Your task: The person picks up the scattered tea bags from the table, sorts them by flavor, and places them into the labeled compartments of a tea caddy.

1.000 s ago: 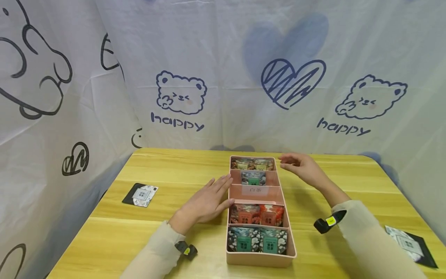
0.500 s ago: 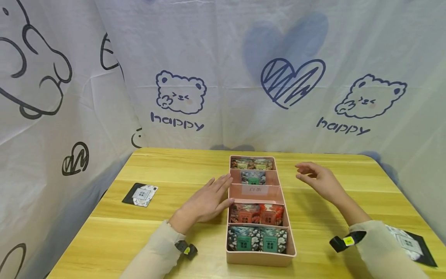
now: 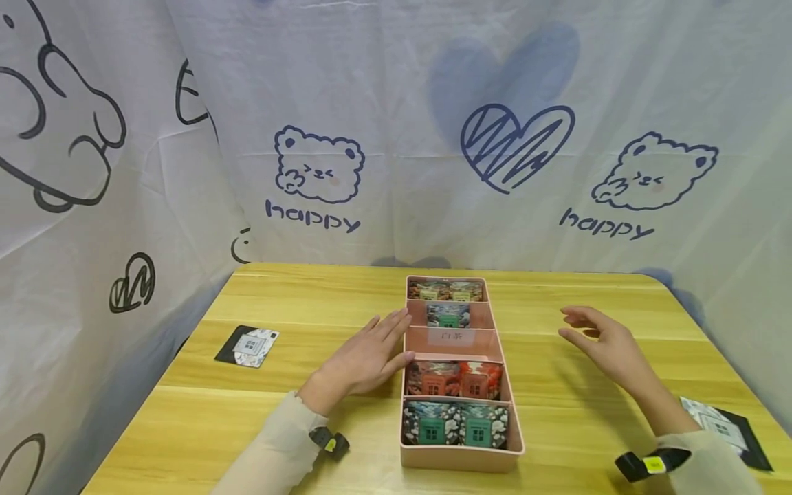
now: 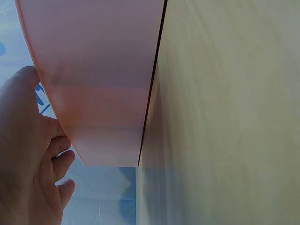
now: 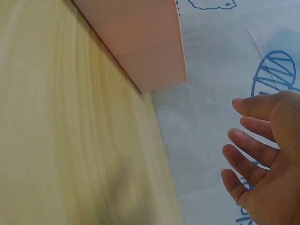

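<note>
A long pink divided box stands on the table, with tea sachets in most of its sections. Two green sachets fill the nearest section, and red sachets lie in the one behind. The middle section holds no sachet and shows a white label. Farther back are a single blue-green sachet and two yellow-labelled sachets. My left hand rests against the box's left rim, fingers extended. Right of the box, my right hand hovers above the table with loosely bent fingers, holding nothing.
A black-and-white sachet lies on the table's left side. Another black-and-white sachet lies at the right edge, partly behind the right sleeve. A printed white curtain hangs behind the wooden table.
My right hand has moved away from the box's far right corner, rightward and toward me. My left hand has stayed at the box's left rim.
</note>
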The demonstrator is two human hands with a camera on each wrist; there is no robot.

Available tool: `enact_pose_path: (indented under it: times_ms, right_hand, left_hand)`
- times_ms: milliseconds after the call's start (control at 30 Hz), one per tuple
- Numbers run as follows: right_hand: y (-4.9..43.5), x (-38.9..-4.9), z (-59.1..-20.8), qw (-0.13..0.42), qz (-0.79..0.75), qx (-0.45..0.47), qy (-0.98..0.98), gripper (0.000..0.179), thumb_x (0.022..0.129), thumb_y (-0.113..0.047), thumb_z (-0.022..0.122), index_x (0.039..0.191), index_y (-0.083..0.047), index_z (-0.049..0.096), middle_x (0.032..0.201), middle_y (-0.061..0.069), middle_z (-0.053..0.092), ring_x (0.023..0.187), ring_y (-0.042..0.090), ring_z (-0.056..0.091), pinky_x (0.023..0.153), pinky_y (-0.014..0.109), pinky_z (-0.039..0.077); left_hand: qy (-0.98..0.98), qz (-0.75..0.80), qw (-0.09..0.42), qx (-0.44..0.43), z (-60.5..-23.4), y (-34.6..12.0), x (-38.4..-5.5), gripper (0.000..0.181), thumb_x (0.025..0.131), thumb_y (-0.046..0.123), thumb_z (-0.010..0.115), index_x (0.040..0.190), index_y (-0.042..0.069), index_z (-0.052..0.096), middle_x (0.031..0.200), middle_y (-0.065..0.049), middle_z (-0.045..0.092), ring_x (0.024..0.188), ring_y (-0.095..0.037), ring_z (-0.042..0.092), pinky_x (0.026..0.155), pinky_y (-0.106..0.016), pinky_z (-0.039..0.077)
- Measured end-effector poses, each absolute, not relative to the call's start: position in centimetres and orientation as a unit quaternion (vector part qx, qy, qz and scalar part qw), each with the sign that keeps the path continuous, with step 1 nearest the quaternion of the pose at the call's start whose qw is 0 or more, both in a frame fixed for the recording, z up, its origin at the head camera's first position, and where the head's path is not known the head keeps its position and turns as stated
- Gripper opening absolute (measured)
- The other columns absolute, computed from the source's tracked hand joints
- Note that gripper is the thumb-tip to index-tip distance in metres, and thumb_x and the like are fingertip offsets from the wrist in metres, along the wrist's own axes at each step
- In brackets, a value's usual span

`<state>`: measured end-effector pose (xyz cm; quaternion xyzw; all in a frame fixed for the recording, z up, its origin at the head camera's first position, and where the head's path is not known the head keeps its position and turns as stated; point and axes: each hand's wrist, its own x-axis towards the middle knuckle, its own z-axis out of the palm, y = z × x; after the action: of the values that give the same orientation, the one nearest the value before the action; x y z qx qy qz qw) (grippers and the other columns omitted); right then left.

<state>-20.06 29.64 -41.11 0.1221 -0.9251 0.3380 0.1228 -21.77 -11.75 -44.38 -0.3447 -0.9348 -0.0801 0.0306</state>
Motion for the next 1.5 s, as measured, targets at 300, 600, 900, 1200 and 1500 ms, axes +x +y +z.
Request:
enact_pose_path:
  times_ms: [300,600,900,1200,1500]
  right_hand:
    - [31.9,-18.7,-42.1,0.121,0.324,0.104,-0.932,0.043,0.096,-0.026,0.066,0.130,-0.001,0.058,0.114,0.021,0.065,0.101,0.029,0.059,0.078,0.016,0.048]
    - [34.2,-17.2,-43.0,0.092,0.317,0.070,-0.941,0.049,0.097,-0.032,0.063,0.134,0.000,0.055,0.120,0.024,0.062,0.100,0.003,0.054,0.076,0.013,0.048]
    - [37.5,-15.7,-43.4,0.035,0.316,0.027,-0.948,0.064,0.100,-0.038,0.055,0.144,0.007,0.039,0.133,0.035,0.048,0.115,0.049,0.048,0.079,0.030,0.054]
    - [40.8,-14.8,-43.2,0.005,0.325,-0.029,-0.945,0.075,0.104,-0.045,0.041,0.147,0.013,0.024,0.134,0.044,0.035,0.114,0.063,0.039,0.080,0.066,0.045]
    - [44.4,-14.3,-43.7,0.040,0.305,-0.072,-0.949,0.073,0.104,-0.037,0.046,0.142,0.021,0.021,0.131,0.050,0.027,0.112,0.064,0.032,0.082,0.069,0.039]
  left_hand:
    - [-0.937,-0.075,0.027,-0.339,-44.2,-12.0,-21.6,0.074,0.103,0.057,0.020,0.157,0.006,0.015,0.163,-0.008,0.011,0.148,-0.021,0.013,0.120,-0.041,0.012]
    - [-0.935,-0.081,0.032,-0.344,-44.5,-12.1,-21.5,0.078,0.102,0.060,0.015,0.157,0.005,0.015,0.163,-0.009,0.012,0.148,-0.024,0.016,0.120,-0.042,0.012]
    - [-0.934,-0.088,0.031,-0.344,-44.5,-12.0,-21.4,0.078,0.102,0.060,0.013,0.157,0.005,0.015,0.163,-0.009,0.012,0.148,-0.024,0.016,0.120,-0.041,0.011]
    - [-0.935,-0.089,0.029,-0.343,-44.5,-12.0,-21.2,0.076,0.103,0.058,0.018,0.157,0.004,0.016,0.163,-0.010,0.013,0.147,-0.026,0.018,0.120,-0.042,0.013]
    - [-0.938,-0.091,0.022,-0.335,-44.4,-11.9,-21.3,0.074,0.103,0.057,0.020,0.157,0.006,0.014,0.163,-0.008,0.011,0.148,-0.024,0.016,0.120,-0.041,0.012]
